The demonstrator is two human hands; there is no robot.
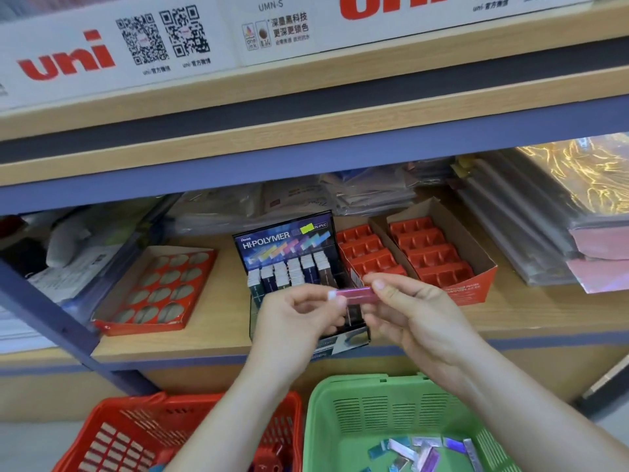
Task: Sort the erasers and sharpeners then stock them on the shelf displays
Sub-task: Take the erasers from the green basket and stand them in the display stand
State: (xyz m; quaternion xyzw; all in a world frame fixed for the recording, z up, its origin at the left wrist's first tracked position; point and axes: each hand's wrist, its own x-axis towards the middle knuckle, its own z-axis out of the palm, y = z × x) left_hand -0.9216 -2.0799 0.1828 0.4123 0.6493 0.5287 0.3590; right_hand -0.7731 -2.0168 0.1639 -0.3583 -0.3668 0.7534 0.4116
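Note:
A pink eraser [354,295] with a white end is held level between both hands, just in front of the black Hi-Polymer display box [289,253]. My left hand [292,321] pinches its white left end. My right hand [412,315] pinches its right end. Rows of sleeved erasers [289,270] stand upright in the display box, part of it hidden behind my hands. Below, a green basket [340,420] holds several loose shiny-sleeved erasers [422,453].
A red basket [112,434] sits at the lower left. On the shelf, a flat red tray with round holes [156,287] lies left of the display box and two red compartment trays [429,257] in cardboard boxes stand right. Packaged paper stacks [544,226] fill the right.

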